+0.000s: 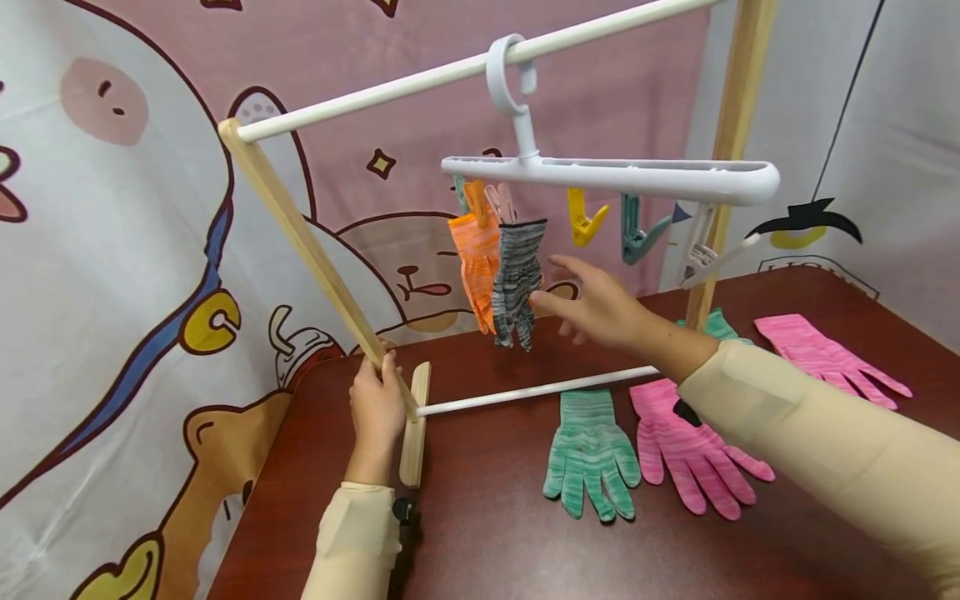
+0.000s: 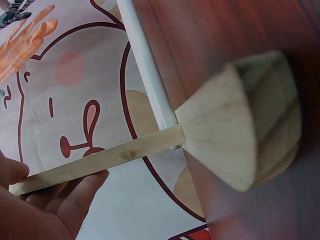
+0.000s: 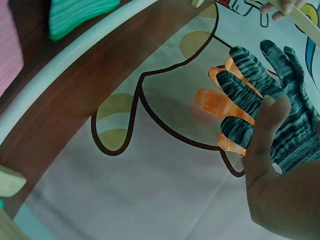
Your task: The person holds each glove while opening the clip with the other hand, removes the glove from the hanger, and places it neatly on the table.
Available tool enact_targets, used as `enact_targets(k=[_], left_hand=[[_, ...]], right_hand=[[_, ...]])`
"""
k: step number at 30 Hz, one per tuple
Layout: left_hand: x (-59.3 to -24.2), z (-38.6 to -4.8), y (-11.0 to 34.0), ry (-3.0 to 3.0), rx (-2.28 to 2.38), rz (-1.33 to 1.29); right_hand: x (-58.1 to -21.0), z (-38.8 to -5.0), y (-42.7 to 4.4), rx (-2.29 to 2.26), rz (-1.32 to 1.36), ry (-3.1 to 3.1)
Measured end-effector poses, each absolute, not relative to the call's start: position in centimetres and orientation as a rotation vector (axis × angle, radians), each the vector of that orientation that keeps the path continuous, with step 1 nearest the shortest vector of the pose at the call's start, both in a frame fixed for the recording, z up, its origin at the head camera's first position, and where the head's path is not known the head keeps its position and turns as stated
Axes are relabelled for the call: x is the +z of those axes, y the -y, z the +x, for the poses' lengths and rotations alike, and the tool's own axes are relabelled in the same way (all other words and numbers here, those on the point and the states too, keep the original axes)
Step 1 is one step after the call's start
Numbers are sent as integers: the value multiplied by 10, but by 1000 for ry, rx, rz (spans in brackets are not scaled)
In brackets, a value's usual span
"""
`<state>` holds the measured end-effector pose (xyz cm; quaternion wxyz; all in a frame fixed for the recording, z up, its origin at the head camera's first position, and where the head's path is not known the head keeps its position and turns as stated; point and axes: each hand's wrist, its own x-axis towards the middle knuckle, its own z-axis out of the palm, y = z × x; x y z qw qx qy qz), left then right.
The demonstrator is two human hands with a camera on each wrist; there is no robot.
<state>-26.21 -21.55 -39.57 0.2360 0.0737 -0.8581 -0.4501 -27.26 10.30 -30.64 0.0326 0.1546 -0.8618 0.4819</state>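
Observation:
My left hand (image 1: 377,404) grips the left wooden post (image 1: 315,258) of a drying rack low down; thumb and fingers lie on either side of it in the left wrist view. Beside a grey-black striped glove (image 1: 517,271) is my right hand (image 1: 600,308), its fingers extended and apart. The thumb (image 3: 270,120) overlaps that glove in the right wrist view; contact cannot be told. A pink clothespin (image 1: 504,202) holds the grey glove on a white hanger (image 1: 622,177). Just behind hangs an orange glove (image 1: 472,258), clipped by an orange clothespin (image 1: 476,200).
The hanger hooks over a white top bar (image 1: 375,90). Yellow (image 1: 583,221), dark teal (image 1: 637,237) and white clothespins (image 1: 705,254) dangle from its right half. Green (image 1: 590,450) and pink gloves (image 1: 693,458) lie on the brown table (image 1: 480,542), near a lower white bar (image 1: 532,390).

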Motion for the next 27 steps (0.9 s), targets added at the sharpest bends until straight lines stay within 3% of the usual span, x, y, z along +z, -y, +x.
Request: enact_targets(k=[10, 27], left_hand=[[-394, -261, 215, 2356, -1244, 212], [-393, -260, 215, 2353, -1251, 219]], right_hand=[[-293, -296, -95, 2049, 399, 2442], [-287, -306, -90, 2111, 260, 2368]])
